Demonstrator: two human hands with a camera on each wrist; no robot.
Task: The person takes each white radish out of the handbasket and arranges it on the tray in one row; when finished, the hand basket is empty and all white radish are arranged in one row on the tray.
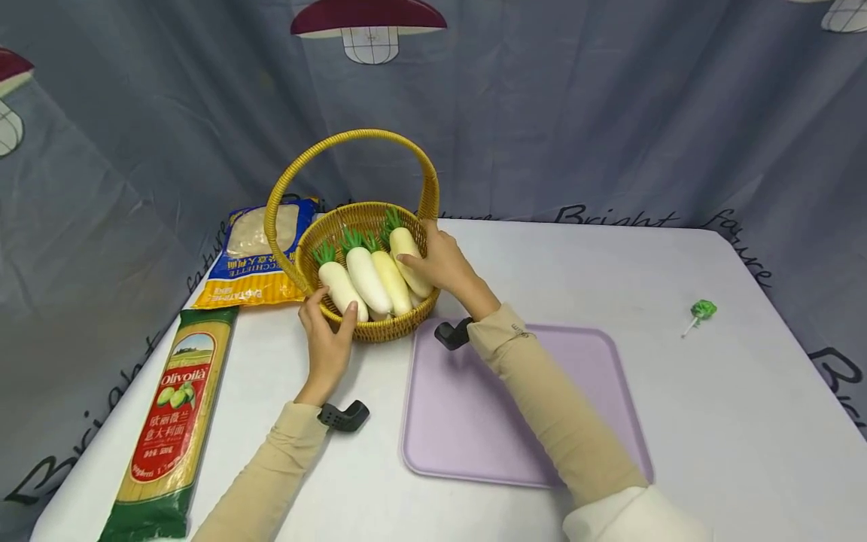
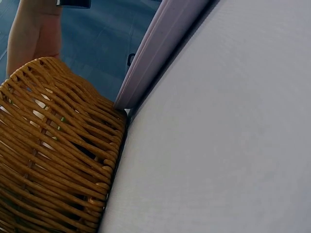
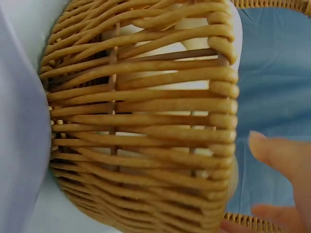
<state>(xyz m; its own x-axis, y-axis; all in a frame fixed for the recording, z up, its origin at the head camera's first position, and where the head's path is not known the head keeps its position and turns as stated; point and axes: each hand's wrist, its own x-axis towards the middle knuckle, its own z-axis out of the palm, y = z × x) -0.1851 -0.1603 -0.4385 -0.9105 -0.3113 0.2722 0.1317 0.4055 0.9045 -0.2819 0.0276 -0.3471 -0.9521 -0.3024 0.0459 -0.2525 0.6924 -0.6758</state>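
A wicker basket (image 1: pixel 386 330) with a tall arched handle holds several white radishes (image 1: pixel 369 282) with green tops. At its near left rim is my left hand (image 1: pixel 327 342), thumb and fingers spread beside the nearest radish. My right hand (image 1: pixel 443 263) is at the right rim by the foot of the handle, its thumb stretched over the rightmost radish. In the right wrist view, the thumb (image 3: pixel 269 150) is straight and stands apart from the woven side. My left fingers are out of sight in the left wrist view, where the basket wall (image 2: pixel 58 155) fills the left.
A lilac tray (image 1: pixel 474 421) lies under my right forearm, close against the basket. Left of the basket are a blue-and-orange pasta bag (image 1: pixel 260 248) and a long spaghetti pack (image 1: pixel 176 414). A green lollipop (image 1: pixel 703 309) lies far right on the white table (image 1: pixel 745 452).
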